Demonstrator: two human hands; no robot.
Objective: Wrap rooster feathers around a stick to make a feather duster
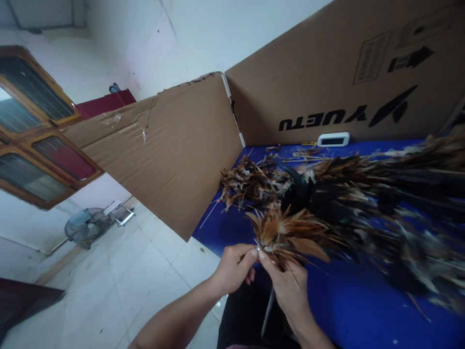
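Note:
A bundle of brown feathers fans out just above my hands, near the front edge of the blue table. My right hand is closed on the lower end of this bundle, its thumb pointing toward my left fingertips. My left hand is pinched shut at the bundle's left side, touching my right thumb. A tiny whitish bit shows between the fingertips, too small to name. Beyond the bundle lies a heap of loose brown and pale feathers. Long dark feathers spread to the right, partly blurred.
Cardboard panels stand along the left and back of the blue table. A white device with a dark display leans by the back panel. On the tiled floor at left are a fan and, nearer, a dark furniture corner.

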